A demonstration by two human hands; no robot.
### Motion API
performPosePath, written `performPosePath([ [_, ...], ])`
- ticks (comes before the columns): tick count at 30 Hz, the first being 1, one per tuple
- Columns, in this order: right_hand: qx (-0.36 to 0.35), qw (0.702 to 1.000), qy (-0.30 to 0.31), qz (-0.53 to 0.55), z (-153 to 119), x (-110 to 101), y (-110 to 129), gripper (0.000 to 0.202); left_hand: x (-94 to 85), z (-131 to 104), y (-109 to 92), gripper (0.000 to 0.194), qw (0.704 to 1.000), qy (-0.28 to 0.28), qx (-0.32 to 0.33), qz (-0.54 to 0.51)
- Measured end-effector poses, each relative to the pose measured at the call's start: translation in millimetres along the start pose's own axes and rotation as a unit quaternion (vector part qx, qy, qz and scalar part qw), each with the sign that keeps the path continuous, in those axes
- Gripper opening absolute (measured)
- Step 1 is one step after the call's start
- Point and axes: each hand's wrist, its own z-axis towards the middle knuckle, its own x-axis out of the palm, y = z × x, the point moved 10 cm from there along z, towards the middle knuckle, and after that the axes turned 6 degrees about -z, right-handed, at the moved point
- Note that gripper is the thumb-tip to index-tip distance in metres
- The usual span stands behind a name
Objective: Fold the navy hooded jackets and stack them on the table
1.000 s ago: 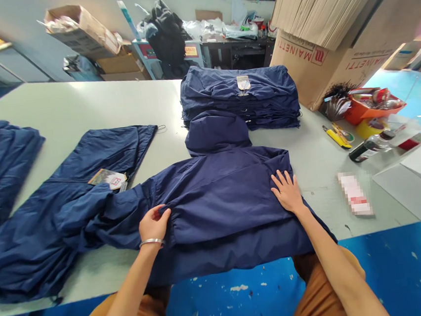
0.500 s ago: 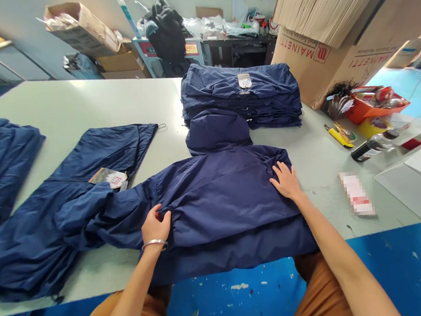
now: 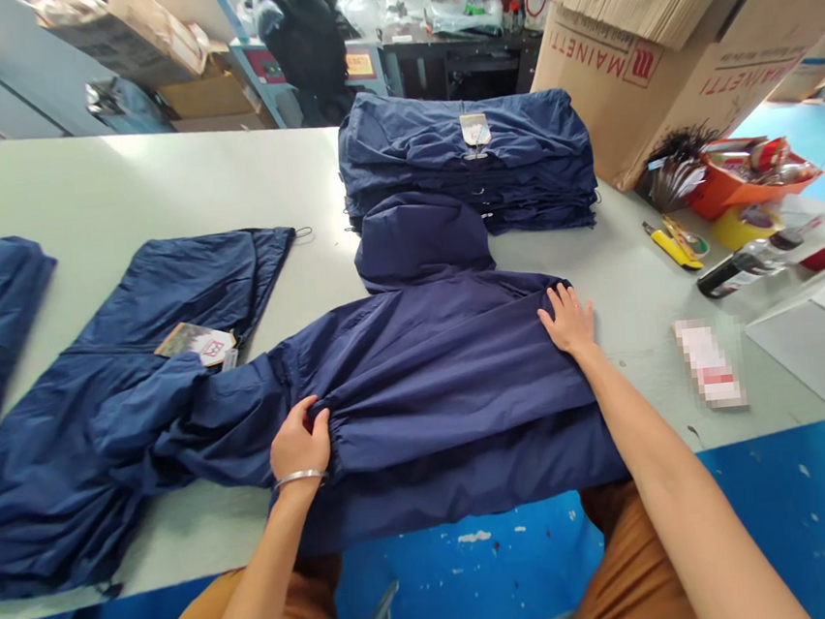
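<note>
Two bare hands on a navy hooded jacket at the centre of the frame.
The left hand pinches gathered fabric between thumb and fingers at the jacket's left side, while the right hand lies with fingers spread on its right edge, gripping nothing. The jacket rests on a pale table, its hood pointing toward a folded garment stack at upper centre; a tagged blue garment lies at left, and a dark bottle at right.
</note>
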Motion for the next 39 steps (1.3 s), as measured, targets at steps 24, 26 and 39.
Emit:
performPosePath([
  [24, -0.234, 0.971, 0.02, 0.05, -129.8, -14.5, 183.1, 0.054, 96.3, -117.8, -207.9, 0.056, 0.933, 0.151, 0.324, -0.026],
  [26, -0.23, 0.971, 0.034, 0.05, -129.7, -4.1, 187.4, 0.055, 123.9, -121.6, -209.1, 0.059, 0.933, 0.183, 0.309, 0.022],
  [39, -0.225, 0.973, 0.015, 0.046, -130.1, 0.5, 185.2, 0.058, 65.8, -67.3, -101.7, 0.065, 0.971, 0.093, 0.209, 0.066],
])
